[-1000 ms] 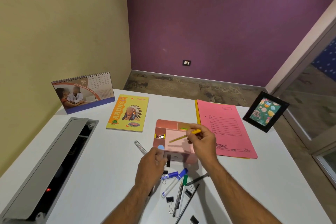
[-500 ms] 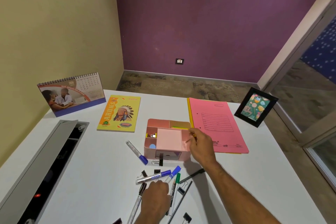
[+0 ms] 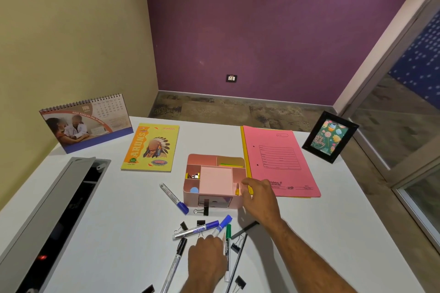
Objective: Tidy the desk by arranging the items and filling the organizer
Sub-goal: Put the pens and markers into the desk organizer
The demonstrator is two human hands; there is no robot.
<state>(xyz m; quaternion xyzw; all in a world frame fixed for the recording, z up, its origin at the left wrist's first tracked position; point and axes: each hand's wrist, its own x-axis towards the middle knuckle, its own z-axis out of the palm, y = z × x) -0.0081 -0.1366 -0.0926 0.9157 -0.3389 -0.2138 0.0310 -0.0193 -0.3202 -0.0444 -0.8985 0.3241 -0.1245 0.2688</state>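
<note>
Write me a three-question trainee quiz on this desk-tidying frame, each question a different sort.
1. True or false: the pink file folder lies left of the pink organizer.
2. Which hand is at the organizer's right edge by the yellow pencil? A) left hand B) right hand
3. Fill in: the marker lying alone left of the organizer has a ____ cap.

Key: 1 false; 2 B; 3 blue.
</note>
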